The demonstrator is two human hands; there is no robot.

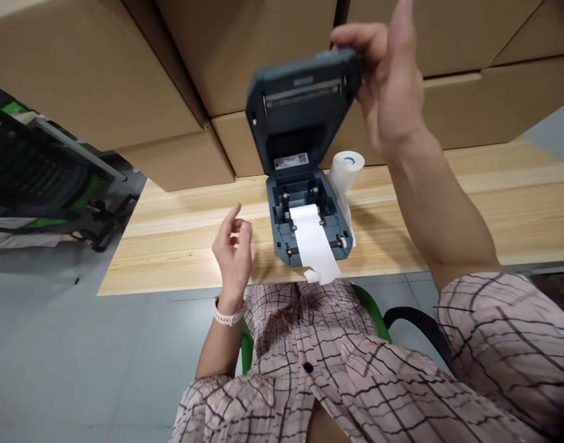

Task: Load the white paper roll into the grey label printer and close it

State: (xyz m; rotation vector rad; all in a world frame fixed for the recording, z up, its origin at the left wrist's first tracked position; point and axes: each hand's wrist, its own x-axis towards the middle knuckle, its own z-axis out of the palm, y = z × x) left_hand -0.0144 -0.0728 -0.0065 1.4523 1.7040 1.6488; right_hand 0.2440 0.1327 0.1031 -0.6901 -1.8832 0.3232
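Note:
A dark grey label printer (282, 243) stands near the front edge of the table, its lid (295, 117) raised. My right hand (395, 86) is at the lid's upper right edge, fingers bent around the edge and thumb pointing up. Inside the printer, a strip of white label paper (313, 246) runs forward over the roller and past the front, ending in a torn edge. To the left of the printer my left hand (234, 252) hovers with nothing visible in it, fingers loosely bent and apart. A white paper roll (347, 162) stands upright behind the printer's right side.
Large cardboard boxes (263, 55) are stacked along the back of the wooden table (171, 240). At the left are a dark chair with green parts (37, 166) and part of another person's leg. My lap is just below the table's front edge.

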